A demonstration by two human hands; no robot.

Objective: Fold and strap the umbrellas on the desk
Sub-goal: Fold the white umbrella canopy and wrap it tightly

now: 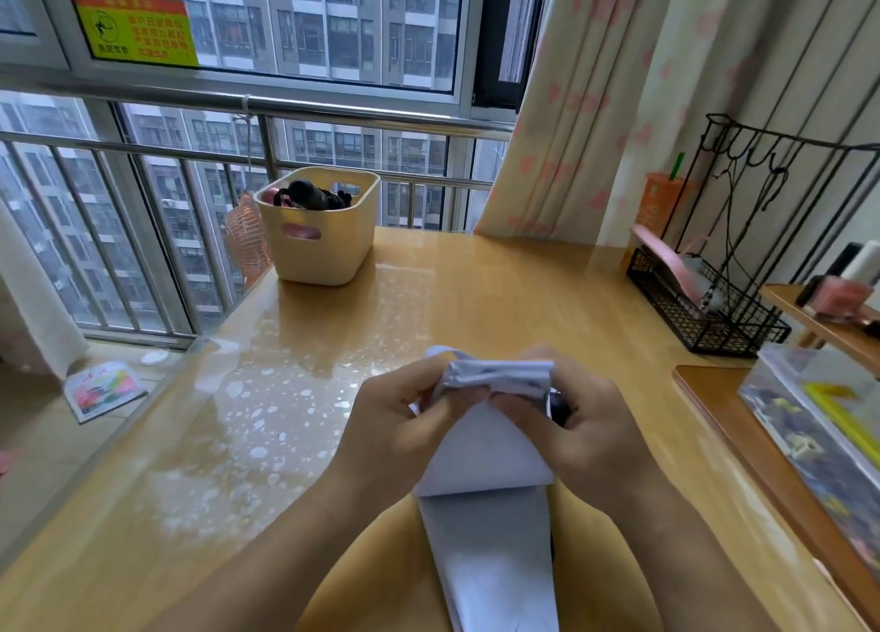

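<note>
1. On the head view, both hands are over the near part of the desk (476,298), with a pale lilac umbrella (483,455) held between them; its cloth hangs toward me in flat pleats, and the far end is bunched up at the fingers
2. The left hand (395,422) has its grip closed on the bunched cloth from one side, fingers curled into it; the right hand (588,436) pinches the same bunch from the other side, thumb on the fabric
3. A dark part (559,410) shows just beside the right fingers; I cannot tell whether it is the handle, the shaft or a strap
4. I judge the step in hand to be the fold itself: the pleats are being gathered and nothing is wound tight yet, so strapping is not yet done on this one
5. The next move, as I read it, calls for one grip to keep the bundle steady while the other smooths the loose panel round it, then finds the strap, which I cannot see
6. Well apart, at the far left of the desk, a cream basket (328,250) holds a dark umbrella (312,195) that looks already rolled
</note>
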